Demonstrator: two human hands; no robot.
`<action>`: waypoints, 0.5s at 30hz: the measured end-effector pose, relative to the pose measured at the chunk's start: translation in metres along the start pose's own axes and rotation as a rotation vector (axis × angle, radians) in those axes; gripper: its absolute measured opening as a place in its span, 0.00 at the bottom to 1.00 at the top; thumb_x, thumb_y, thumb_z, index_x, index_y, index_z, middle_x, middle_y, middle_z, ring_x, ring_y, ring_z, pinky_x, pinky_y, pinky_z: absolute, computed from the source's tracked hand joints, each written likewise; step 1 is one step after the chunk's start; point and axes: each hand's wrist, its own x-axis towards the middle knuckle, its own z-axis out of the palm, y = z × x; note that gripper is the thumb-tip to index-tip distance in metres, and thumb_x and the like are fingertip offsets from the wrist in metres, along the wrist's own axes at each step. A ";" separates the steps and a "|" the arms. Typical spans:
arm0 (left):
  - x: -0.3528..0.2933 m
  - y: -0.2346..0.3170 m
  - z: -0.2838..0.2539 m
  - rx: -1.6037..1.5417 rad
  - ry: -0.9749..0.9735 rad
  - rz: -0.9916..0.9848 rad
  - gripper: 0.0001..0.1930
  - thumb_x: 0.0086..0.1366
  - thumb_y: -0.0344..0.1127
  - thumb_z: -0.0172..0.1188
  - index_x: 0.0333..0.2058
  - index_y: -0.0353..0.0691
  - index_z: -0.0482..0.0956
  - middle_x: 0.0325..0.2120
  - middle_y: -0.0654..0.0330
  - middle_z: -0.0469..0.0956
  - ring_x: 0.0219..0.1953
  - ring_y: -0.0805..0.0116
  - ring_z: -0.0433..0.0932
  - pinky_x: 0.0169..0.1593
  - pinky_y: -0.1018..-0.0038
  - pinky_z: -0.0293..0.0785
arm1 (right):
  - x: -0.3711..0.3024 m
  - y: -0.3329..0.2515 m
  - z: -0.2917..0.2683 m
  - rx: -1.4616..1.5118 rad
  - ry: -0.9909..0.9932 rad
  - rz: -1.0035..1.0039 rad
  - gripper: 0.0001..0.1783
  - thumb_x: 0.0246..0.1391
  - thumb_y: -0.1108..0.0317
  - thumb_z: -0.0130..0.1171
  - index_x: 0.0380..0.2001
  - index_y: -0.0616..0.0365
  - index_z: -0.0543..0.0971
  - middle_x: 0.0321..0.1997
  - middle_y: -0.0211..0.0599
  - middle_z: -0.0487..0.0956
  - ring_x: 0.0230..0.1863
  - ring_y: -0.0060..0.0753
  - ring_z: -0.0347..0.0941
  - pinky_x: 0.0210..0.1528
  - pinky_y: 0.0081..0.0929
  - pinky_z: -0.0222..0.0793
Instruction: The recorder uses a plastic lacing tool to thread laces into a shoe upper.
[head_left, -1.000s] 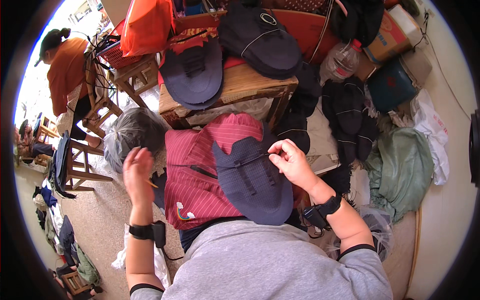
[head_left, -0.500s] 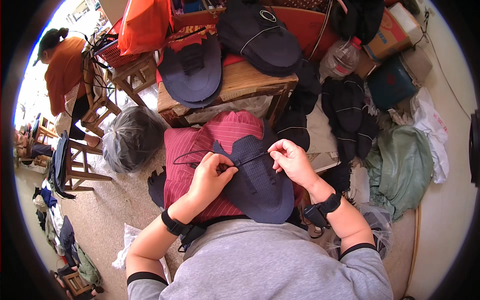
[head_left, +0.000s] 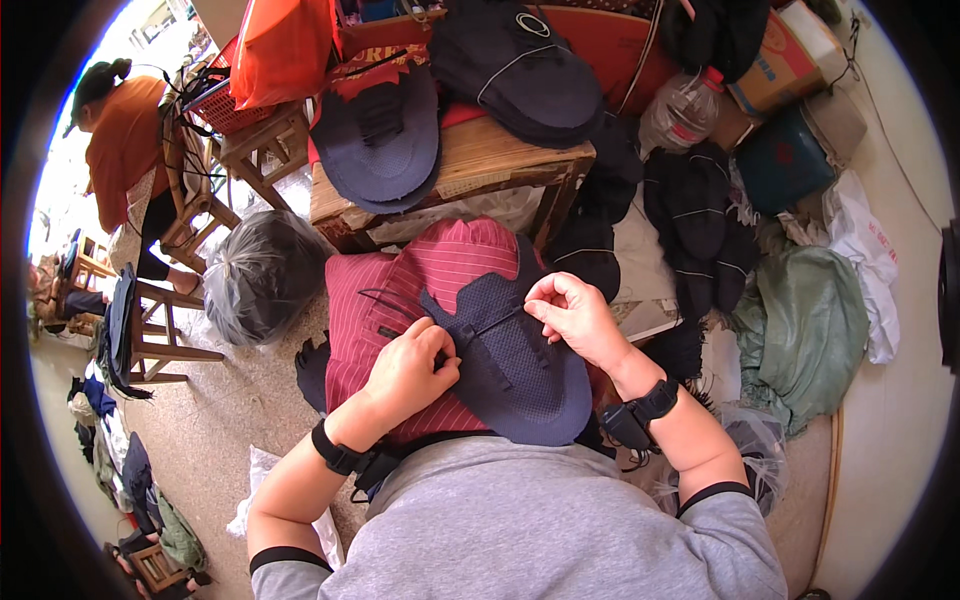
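Left hand (head_left: 412, 368) is curling narrow at the left edge of the dark fabric piece (head_left: 525, 375), its hold I cannot tell; right hand (head_left: 575, 318) is pinching black cord (head_left: 497, 322) across it. The piece is lying between both on the red cloth (head_left: 350, 350), long axis slanting toward the grey shirt (head_left: 550, 530)

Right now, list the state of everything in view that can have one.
Cord: straight across the navy piece, bowed loose at left.
Right hand: pinched on the cord.
Left hand: shut at the piece's left edge; what it grips is hidden.
Navy piece: lying on red cloth.
Red cloth: creased.
Bottle: capped.
Grey bag: bulging.
Dark stack: banded.
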 end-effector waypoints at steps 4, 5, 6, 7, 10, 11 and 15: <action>-0.004 -0.004 0.003 -0.091 0.039 0.007 0.07 0.59 0.29 0.67 0.36 0.38 0.79 0.30 0.60 0.73 0.29 0.63 0.77 0.34 0.69 0.75 | 0.001 0.003 0.001 -0.043 0.002 -0.062 0.03 0.64 0.69 0.63 0.38 0.57 0.81 0.32 0.21 0.74 0.27 0.11 0.72 0.28 0.13 0.72; -0.006 -0.005 0.006 -0.274 0.051 -0.067 0.06 0.63 0.30 0.66 0.38 0.38 0.80 0.31 0.62 0.73 0.30 0.67 0.76 0.35 0.69 0.74 | 0.002 0.004 0.001 -0.043 0.002 -0.061 0.03 0.64 0.69 0.63 0.38 0.57 0.81 0.32 0.21 0.74 0.27 0.11 0.72 0.28 0.13 0.72; -0.007 -0.006 0.008 -0.457 0.062 -0.141 0.06 0.66 0.31 0.64 0.40 0.39 0.81 0.31 0.64 0.73 0.31 0.71 0.74 0.37 0.69 0.74 | 0.001 0.006 0.001 -0.065 0.015 -0.067 0.04 0.63 0.70 0.63 0.37 0.58 0.81 0.33 0.23 0.74 0.27 0.12 0.72 0.28 0.14 0.73; -0.005 -0.002 0.004 -0.458 0.056 -0.140 0.06 0.66 0.31 0.64 0.40 0.39 0.81 0.31 0.64 0.73 0.31 0.71 0.74 0.37 0.69 0.74 | 0.002 0.008 0.001 -0.086 0.033 -0.071 0.04 0.63 0.71 0.62 0.37 0.60 0.81 0.34 0.25 0.74 0.27 0.14 0.73 0.29 0.16 0.73; -0.003 0.012 -0.011 -0.988 -0.040 -0.261 0.09 0.74 0.34 0.55 0.46 0.38 0.80 0.27 0.71 0.69 0.29 0.77 0.67 0.36 0.79 0.67 | 0.000 0.013 0.001 0.003 0.050 -0.059 0.06 0.63 0.72 0.61 0.41 0.61 0.80 0.35 0.26 0.74 0.27 0.14 0.73 0.30 0.16 0.72; -0.002 0.009 -0.014 -1.117 -0.094 -0.232 0.12 0.74 0.37 0.52 0.48 0.37 0.79 0.29 0.70 0.70 0.30 0.77 0.66 0.39 0.80 0.66 | -0.001 0.016 0.001 0.003 0.051 -0.058 0.06 0.63 0.72 0.61 0.41 0.61 0.80 0.35 0.26 0.74 0.27 0.14 0.73 0.30 0.16 0.72; 0.005 0.011 -0.024 -1.107 -0.223 -0.163 0.20 0.75 0.38 0.47 0.58 0.33 0.75 0.43 0.66 0.73 0.35 0.77 0.67 0.45 0.79 0.65 | 0.000 0.043 -0.010 0.042 0.158 -0.076 0.11 0.63 0.71 0.61 0.47 0.61 0.77 0.37 0.28 0.76 0.31 0.18 0.73 0.37 0.19 0.74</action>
